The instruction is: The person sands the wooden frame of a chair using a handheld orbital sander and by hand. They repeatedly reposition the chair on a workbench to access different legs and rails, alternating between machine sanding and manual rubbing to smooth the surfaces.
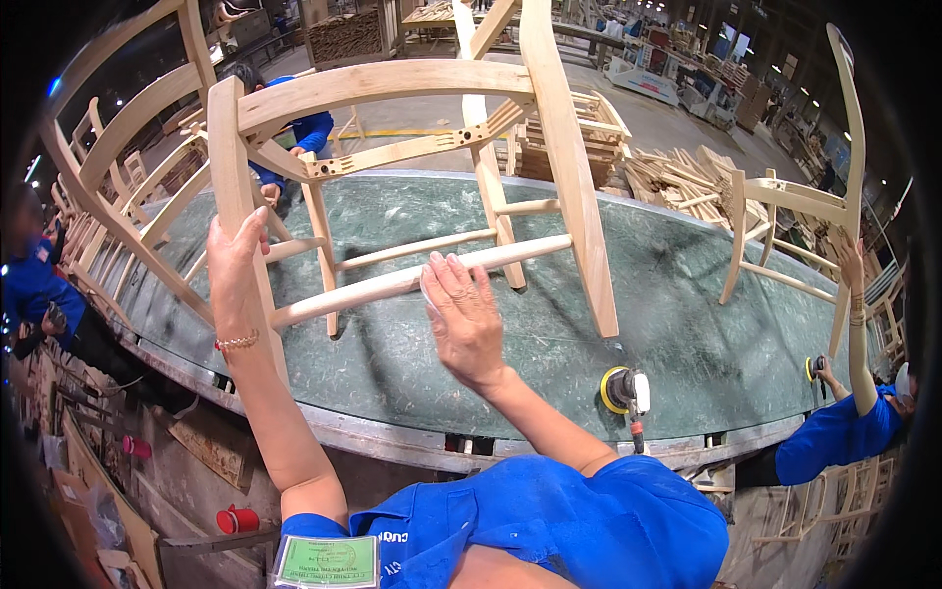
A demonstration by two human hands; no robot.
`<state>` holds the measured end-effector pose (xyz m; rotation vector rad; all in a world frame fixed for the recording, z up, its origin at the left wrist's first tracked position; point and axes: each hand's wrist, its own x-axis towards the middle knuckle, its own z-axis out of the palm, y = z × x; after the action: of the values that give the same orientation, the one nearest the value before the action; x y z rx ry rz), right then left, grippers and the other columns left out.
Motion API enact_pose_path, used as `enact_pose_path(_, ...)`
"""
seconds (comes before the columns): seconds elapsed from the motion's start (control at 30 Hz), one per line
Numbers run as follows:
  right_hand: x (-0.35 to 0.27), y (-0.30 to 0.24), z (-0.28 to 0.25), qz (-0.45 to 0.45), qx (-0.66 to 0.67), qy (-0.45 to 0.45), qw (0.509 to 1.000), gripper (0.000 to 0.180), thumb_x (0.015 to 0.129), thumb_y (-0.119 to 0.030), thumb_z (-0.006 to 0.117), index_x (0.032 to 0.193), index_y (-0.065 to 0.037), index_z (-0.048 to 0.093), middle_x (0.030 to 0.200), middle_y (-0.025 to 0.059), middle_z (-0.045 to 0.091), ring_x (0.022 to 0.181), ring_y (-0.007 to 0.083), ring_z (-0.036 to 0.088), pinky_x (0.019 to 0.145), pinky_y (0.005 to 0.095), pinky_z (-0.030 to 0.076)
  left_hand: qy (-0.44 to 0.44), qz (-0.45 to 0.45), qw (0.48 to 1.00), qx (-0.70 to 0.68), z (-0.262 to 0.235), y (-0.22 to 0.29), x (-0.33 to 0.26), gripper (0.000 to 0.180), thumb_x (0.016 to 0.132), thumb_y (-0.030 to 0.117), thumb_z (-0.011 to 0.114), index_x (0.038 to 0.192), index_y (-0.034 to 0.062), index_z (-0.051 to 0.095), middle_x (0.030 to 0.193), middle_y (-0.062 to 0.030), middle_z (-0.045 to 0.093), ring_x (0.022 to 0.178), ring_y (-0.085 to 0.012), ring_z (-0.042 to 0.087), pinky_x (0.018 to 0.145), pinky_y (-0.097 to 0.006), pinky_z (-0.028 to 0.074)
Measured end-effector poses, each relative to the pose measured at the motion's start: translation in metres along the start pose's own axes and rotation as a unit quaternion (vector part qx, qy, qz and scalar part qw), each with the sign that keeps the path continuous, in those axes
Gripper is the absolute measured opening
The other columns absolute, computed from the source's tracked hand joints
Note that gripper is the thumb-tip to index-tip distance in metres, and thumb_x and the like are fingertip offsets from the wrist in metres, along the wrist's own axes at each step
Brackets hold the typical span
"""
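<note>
An unfinished pale wooden chair frame stands on the green-topped workbench in front of me. My left hand is wrapped round its near left leg, at mid-height. Across the near rung lies my right hand, back upward and fingers stretched close together over the wood. The right thumb and palm side are hidden, so I cannot tell whether anything thin lies beneath them. To the right of that hand, a round sander with a yellow pad edge rests on the bench, its hose toward me.
More chair frames stand at the left. At the right, a co-worker in blue has one hand on another chair and the other on a sander. Other people in blue work beyond and at far left. Wood pieces are piled behind the bench.
</note>
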<state>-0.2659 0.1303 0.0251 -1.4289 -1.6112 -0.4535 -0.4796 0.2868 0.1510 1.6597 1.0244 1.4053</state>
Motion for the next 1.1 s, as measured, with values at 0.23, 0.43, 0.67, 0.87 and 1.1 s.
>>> enact_pose_path(0.23, 0.013, -0.038, 0.026, -0.13, 0.045, -0.052, 0.989, 0.051, 0.087, -0.01, 0.058, 0.137, -0.008, 0.049, 0.146, 0.0106, 0.044, 0.137, 0.0257, 0.04, 0.117, 0.0476, 0.019, -0.023, 0.017, 1.0, -0.001, -0.006, -0.002, 0.001, 0.034, 0.086, 0.031, 0.069, 0.101, 0.0045, 0.052, 0.073, -0.0002, 0.053, 0.062, -0.0082, 0.051, 0.058, -0.024, 0.042)
enact_pose_path(0.43, -0.014, 0.066, -0.028, 0.025, -0.109, 0.03, 0.993, 0.044, 0.092, -0.007, 0.047, 0.136, -0.008, 0.052, 0.144, 0.0122, 0.047, 0.137, 0.0261, 0.04, 0.117, 0.0471, 0.019, -0.011, 0.024, 0.999, -0.041, -0.003, -0.003, -0.004, 0.035, 0.086, 0.029, 0.07, 0.102, 0.0043, 0.052, 0.072, 0.0004, 0.054, 0.061, -0.0078, 0.051, 0.056, -0.023, 0.042)
enact_pose_path(0.67, 0.001, 0.02, -0.013, 0.033, -0.056, -0.004, 0.998, 0.041, 0.096, -0.014, 0.045, 0.136, -0.007, 0.051, 0.143, 0.0129, 0.047, 0.137, 0.0263, 0.04, 0.118, 0.045, 0.017, 0.003, 0.022, 1.0, -0.019, -0.008, -0.018, 0.007, 0.035, 0.085, 0.026, 0.071, 0.103, 0.0014, 0.052, 0.075, -0.0009, 0.058, 0.061, -0.0073, 0.054, 0.056, -0.023, 0.045)
enact_pose_path(0.87, -0.003, 0.009, -0.009, -0.024, -0.059, -0.04, 0.997, 0.04, 0.097, -0.015, 0.045, 0.135, -0.007, 0.052, 0.142, 0.0112, 0.049, 0.135, 0.0251, 0.042, 0.117, 0.0454, 0.017, 0.0, 0.02, 1.0, -0.002, -0.007, -0.017, 0.007, 0.036, 0.085, 0.028, 0.071, 0.101, 0.0019, 0.051, 0.074, -0.0008, 0.057, 0.061, -0.0075, 0.054, 0.056, -0.023, 0.045)
enact_pose_path(1.1, -0.021, 0.089, -0.101, 0.195, 0.008, 0.123, 0.973, 0.039, 0.101, -0.016, 0.04, 0.137, -0.007, 0.05, 0.138, 0.0143, 0.051, 0.127, 0.0318, 0.049, 0.107, 0.0444, 0.036, 0.009, 0.036, 0.999, -0.027, -0.007, -0.016, 0.003, 0.035, 0.085, 0.025, 0.07, 0.102, 0.0019, 0.05, 0.073, -0.0006, 0.055, 0.06, -0.0073, 0.053, 0.055, -0.024, 0.045)
